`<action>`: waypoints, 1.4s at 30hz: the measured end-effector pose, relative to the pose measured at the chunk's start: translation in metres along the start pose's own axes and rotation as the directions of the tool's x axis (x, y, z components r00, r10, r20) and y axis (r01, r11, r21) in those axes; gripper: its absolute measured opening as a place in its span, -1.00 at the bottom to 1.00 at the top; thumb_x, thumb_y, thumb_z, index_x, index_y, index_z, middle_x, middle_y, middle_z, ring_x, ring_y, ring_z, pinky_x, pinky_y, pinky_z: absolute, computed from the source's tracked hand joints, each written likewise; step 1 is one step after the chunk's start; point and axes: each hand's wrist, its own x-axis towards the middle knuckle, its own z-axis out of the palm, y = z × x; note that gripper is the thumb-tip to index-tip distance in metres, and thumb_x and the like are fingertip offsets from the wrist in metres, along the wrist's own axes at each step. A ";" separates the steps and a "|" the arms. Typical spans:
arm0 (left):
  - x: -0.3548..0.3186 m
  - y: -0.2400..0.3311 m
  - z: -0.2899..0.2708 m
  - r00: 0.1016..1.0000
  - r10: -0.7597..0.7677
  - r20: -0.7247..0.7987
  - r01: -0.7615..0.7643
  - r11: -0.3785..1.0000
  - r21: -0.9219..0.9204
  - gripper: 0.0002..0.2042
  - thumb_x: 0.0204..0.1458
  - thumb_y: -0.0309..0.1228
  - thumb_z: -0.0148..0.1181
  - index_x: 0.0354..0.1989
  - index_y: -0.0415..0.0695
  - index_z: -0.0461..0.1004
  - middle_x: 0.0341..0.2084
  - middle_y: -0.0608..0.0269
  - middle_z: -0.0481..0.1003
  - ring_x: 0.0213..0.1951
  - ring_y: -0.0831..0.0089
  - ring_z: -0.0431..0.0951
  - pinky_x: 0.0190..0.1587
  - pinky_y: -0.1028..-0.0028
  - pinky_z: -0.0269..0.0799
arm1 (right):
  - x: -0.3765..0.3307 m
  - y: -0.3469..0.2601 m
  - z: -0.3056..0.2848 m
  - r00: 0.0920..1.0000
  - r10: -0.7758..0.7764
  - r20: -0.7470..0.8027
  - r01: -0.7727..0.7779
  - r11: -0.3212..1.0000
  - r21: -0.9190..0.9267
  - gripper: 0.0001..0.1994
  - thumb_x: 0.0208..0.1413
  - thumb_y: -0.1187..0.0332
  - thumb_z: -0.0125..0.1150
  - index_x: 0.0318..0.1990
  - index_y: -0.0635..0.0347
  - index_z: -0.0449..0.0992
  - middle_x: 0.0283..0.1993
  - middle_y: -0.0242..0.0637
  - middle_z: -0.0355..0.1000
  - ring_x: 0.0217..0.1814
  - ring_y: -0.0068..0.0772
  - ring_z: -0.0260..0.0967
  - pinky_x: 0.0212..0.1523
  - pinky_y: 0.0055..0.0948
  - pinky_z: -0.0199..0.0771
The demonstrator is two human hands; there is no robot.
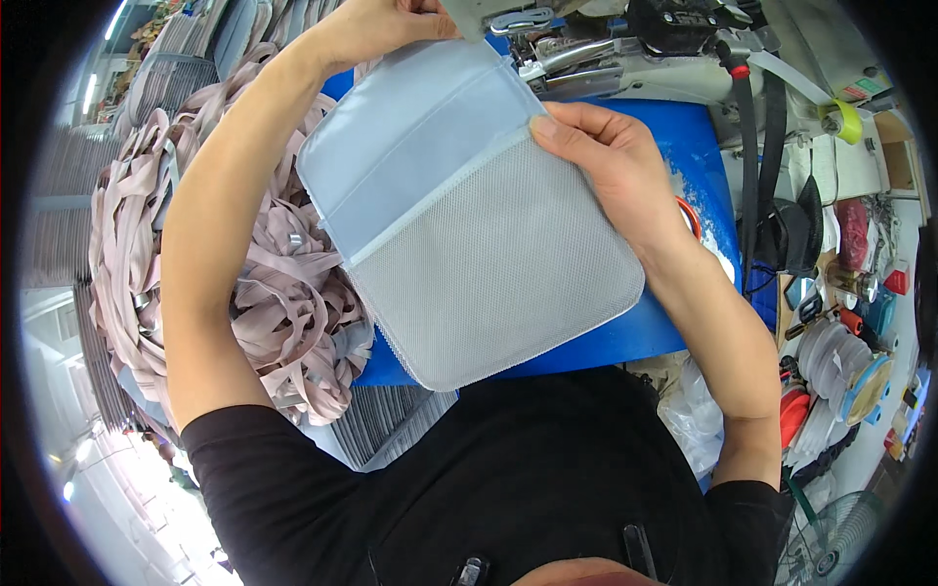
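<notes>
A grey fabric panel (498,264) with rounded corners lies tilted over the blue table. Its near part is mesh, and its far part is smooth pale blue-grey cloth with a seam band between them. My right hand (611,161) pinches the panel's right edge between thumb and fingers, close to that band. At the top of the view my left hand (396,21) is closed at the panel's far edge, its fingertips partly cut off by the frame and the machine. A sewing machine (576,63) stands just beyond the panel, its metal foot parts near the far right corner.
A big tangled heap of pinkish-grey strips (293,293) sits to the left, with stacks of grey panels (171,88) behind it. The blue table (699,146) shows around the work. Black belts (772,146) hang at right, beside shelves with tape rolls (831,356). A fan (831,547) stands lower right.
</notes>
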 end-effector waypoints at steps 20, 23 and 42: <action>0.014 0.009 -0.007 1.000 0.015 0.009 -0.016 0.990 0.139 -0.62 0.08 -0.41 0.33 0.10 -0.21 0.54 0.01 0.06 0.56 0.01 0.19 0.56 0.09 0.27 0.48 | 0.003 -0.002 0.005 0.998 -0.065 -0.015 0.065 0.998 -0.010 -0.66 0.23 0.26 0.34 0.02 0.36 0.65 -0.14 -0.15 0.65 -0.17 -0.44 0.59 -0.12 -0.47 0.55; 0.024 0.008 -0.010 1.000 0.017 0.006 -0.017 0.986 0.163 -0.63 0.08 -0.40 0.32 0.08 -0.21 0.54 -0.01 0.06 0.56 -0.01 0.18 0.57 0.07 0.27 0.49 | 0.007 -0.003 0.006 0.998 -0.045 -0.050 0.047 0.998 0.036 -0.66 0.22 0.26 0.34 0.00 0.38 0.65 -0.14 -0.17 0.64 -0.17 -0.45 0.58 -0.11 -0.48 0.54; -0.104 0.181 0.085 0.997 -0.030 -0.075 0.071 0.776 0.627 -0.29 -0.07 -0.25 0.46 0.34 0.01 0.39 0.09 -0.03 0.45 0.08 0.07 0.55 0.16 0.22 0.46 | 0.015 0.000 0.010 0.991 0.066 -0.117 -0.033 0.964 0.262 -0.69 0.25 0.34 0.31 0.00 0.44 0.59 -0.13 -0.17 0.62 -0.12 -0.41 0.56 -0.06 -0.42 0.55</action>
